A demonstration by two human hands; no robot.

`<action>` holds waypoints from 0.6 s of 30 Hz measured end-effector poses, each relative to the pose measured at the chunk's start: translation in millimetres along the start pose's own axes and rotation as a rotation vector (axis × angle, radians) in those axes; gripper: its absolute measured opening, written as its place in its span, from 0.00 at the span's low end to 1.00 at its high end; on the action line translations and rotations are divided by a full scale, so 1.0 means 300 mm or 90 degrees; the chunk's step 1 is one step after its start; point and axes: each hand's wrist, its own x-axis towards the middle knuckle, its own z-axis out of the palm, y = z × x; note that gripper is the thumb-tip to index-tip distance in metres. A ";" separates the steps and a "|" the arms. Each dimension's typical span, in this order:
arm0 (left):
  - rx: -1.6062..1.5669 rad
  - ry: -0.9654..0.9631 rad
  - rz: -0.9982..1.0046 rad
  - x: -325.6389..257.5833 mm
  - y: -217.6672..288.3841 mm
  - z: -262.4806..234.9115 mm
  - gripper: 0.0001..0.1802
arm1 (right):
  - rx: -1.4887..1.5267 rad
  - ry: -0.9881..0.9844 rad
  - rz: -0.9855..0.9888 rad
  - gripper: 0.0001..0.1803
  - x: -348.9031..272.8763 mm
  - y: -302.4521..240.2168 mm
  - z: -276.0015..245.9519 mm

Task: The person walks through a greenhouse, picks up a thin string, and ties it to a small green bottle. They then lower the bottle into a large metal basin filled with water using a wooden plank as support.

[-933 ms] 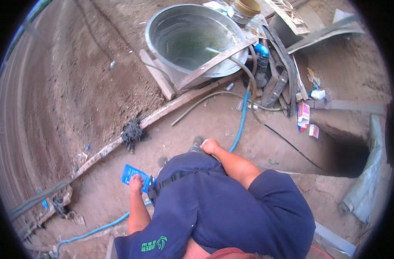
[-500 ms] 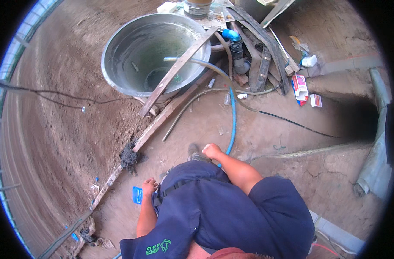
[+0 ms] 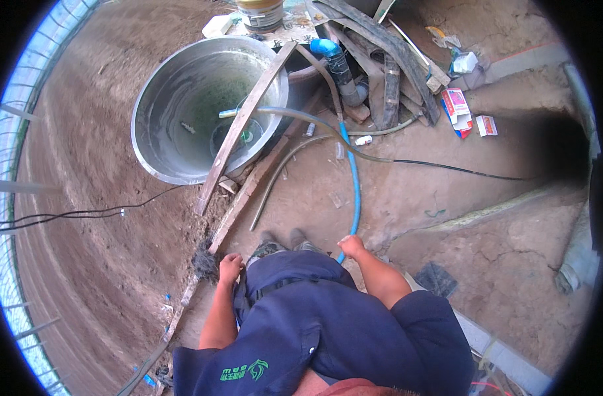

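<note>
My left hand hangs beside my left hip with its fingers loosely curled, and nothing shows in it. Close to it is a dark shaggy clump on the long wooden plank. My right hand is closed in front of my right thigh, over the lower stretch of a blue hose. Its fingertips are partly hidden, so I cannot tell whether it grips the hose or something small. Ahead stands a large metal basin with shallow greenish water, a narrow board across it and a clear hose over its rim.
Behind the basin stands a bucket. A pipe with a blue elbow rises beside dark folded sheeting. Small boxes lie right of it, near a dark hollow. Black cables cross the soil at left.
My view has shifted, and the basin now appears lower and further left. My right hand has moved right, over the blue hose. Both boots now show; the blue packet near my left hand is out of sight.
</note>
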 end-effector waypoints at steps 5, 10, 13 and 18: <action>0.071 -0.035 0.125 0.070 0.337 0.065 0.16 | 0.252 0.030 0.101 0.13 -0.007 -0.055 -0.005; 0.100 0.010 0.301 0.241 0.597 0.110 0.18 | 0.216 0.107 0.021 0.12 0.007 -0.194 -0.119; 0.068 -0.011 0.318 0.340 0.703 0.145 0.18 | 0.375 0.069 0.169 0.12 0.015 -0.253 -0.192; 0.109 -0.084 0.333 0.429 0.819 0.169 0.18 | 0.441 0.106 0.211 0.11 0.072 -0.312 -0.258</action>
